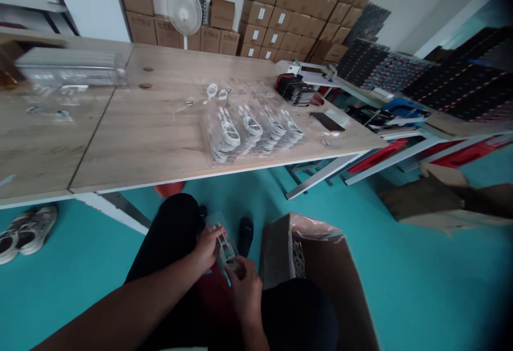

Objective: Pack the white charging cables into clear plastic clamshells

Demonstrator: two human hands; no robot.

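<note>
Over my lap, a coiled white cable (pixel 225 248) with what looks like clear plastic around it is held between both hands. My left hand (pixel 207 248) grips its upper left side, fingers closed. At the lower right end, my right hand (pixel 245 282) pinches the coil between thumb and fingers. On the table, near the front edge, clear plastic trays (pixel 208 136) stand in a stack, with more coiled white cables (pixel 230 133) in their compartments. Beside my right knee, an open cardboard box (pixel 276 244) lined with plastic contains white cables (pixel 297 259).
The wooden table (pixel 160 126) spans the view ahead of my knees. Clear plastic trays (pixel 72 67) are piled at its left. A dark stack with a band (pixel 294 89) and a dark flat object (pixel 327 122) lie at the right. Another open carton (pixel 425 196) sits on the floor.
</note>
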